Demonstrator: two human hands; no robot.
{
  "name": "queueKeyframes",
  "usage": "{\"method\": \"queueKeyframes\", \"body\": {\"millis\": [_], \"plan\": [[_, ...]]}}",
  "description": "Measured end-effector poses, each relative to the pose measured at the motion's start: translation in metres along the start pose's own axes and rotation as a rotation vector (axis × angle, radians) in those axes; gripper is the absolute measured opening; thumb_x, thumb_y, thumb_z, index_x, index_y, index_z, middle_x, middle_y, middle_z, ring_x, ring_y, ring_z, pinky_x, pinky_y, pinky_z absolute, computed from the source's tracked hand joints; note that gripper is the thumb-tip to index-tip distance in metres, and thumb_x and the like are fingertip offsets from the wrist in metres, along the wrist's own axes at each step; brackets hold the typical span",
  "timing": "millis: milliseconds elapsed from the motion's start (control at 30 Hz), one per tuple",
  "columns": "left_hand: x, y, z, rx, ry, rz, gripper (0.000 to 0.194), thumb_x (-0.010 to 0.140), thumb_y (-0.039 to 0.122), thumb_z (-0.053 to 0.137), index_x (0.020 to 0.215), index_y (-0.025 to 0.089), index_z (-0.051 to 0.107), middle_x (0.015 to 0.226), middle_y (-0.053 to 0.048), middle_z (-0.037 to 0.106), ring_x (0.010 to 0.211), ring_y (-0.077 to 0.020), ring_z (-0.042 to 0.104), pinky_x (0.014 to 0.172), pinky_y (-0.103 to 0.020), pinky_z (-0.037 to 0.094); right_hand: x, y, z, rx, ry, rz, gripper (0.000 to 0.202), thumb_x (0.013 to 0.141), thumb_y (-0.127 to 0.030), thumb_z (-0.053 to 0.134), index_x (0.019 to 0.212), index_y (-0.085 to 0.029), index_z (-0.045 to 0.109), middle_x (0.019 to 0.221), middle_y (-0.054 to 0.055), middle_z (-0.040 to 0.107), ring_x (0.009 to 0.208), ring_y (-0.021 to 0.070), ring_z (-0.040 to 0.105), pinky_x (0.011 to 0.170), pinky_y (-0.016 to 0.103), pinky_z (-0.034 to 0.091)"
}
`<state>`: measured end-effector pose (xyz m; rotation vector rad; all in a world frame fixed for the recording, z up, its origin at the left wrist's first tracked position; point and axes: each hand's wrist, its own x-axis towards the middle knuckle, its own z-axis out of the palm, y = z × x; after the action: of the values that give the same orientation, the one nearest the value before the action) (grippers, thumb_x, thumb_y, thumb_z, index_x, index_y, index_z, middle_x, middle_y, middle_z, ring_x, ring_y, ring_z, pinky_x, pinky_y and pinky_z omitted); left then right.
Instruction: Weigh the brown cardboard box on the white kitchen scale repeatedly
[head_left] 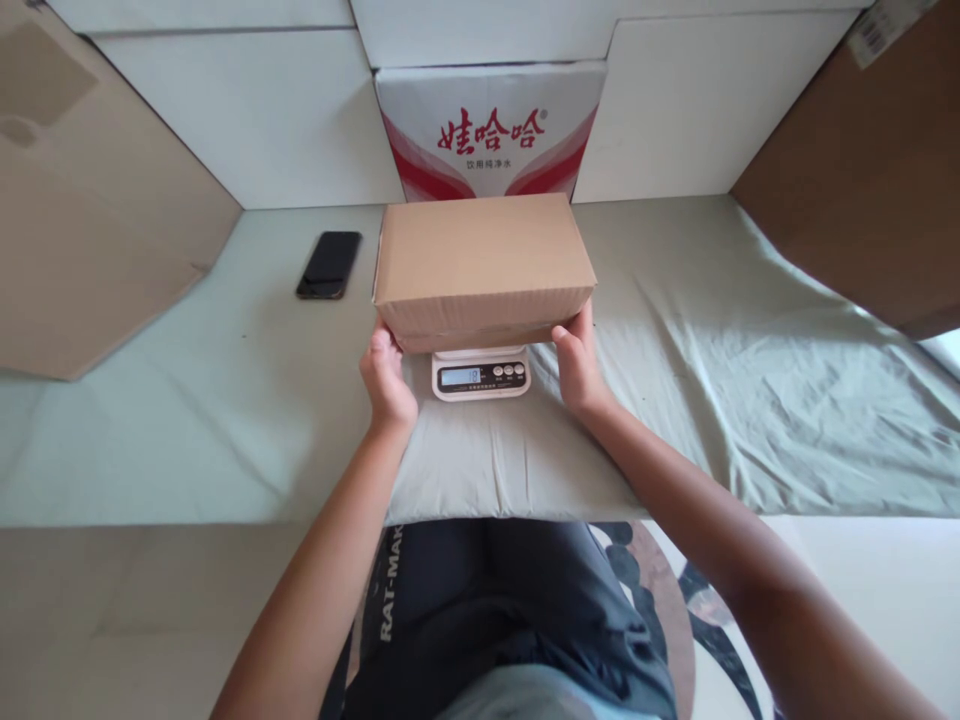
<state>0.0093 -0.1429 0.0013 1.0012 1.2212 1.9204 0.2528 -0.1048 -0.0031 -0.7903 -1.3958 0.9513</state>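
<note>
Between my two hands is a closed brown cardboard box (484, 250), right above a white digital kitchen scale (481, 376). The box hides the scale's platform, so I cannot tell whether the two touch. Digits show on the scale's lit display, with several buttons beside it. My left hand (388, 375) grips the box's near left corner, its fingers partly hidden under the box. At the near right corner my right hand (579, 360) grips the box, thumb against the front face and the other fingers mostly hidden.
A black phone (329, 265) lies left of the box on the pale green cloth (225, 430). Behind stands a white and red carton (491, 100) with printed lettering. Large cardboard panels flank the surface at left (97, 200) and right (870, 180).
</note>
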Motion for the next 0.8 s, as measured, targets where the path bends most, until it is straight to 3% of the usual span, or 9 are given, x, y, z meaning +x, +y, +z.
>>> {"method": "queueKeyframes", "body": {"millis": [267,533,800], "plan": [[0.0029,-0.0058,-0.005,0.015,-0.027,0.019,0.106,0.085,0.102,0.054,0.146,0.019,0.077,0.156,-0.021,0.072,0.157,-0.0402,0.06,0.132,-0.052,0.046,0.0007,-0.0008,0.002,0.011,0.017,-0.023,0.087,0.088,-0.079,0.066,0.162,-0.039,0.047,0.176,0.004,0.051,0.172,0.0366,0.037,0.146,0.06,0.032],[0.0015,-0.0004,-0.0018,0.0,0.005,0.014,0.101,0.087,0.099,0.053,0.146,0.021,0.076,0.165,-0.02,0.066,0.163,-0.0411,0.054,0.135,-0.055,0.042,0.0049,-0.0031,-0.0007,0.039,0.022,-0.067,0.067,0.092,-0.073,0.065,0.151,-0.043,0.059,0.167,0.001,0.062,0.164,0.0357,0.05,0.143,0.059,0.038],[0.0015,0.0008,-0.0014,-0.003,-0.004,0.002,0.102,0.089,0.098,0.05,0.151,0.02,0.071,0.172,-0.02,0.059,0.167,-0.0413,0.048,0.137,-0.057,0.041,0.0049,-0.0038,-0.0005,0.012,0.046,-0.013,0.076,0.087,-0.08,0.066,0.151,-0.041,0.059,0.162,0.004,0.065,0.162,0.0371,0.05,0.142,0.06,0.039]]}}
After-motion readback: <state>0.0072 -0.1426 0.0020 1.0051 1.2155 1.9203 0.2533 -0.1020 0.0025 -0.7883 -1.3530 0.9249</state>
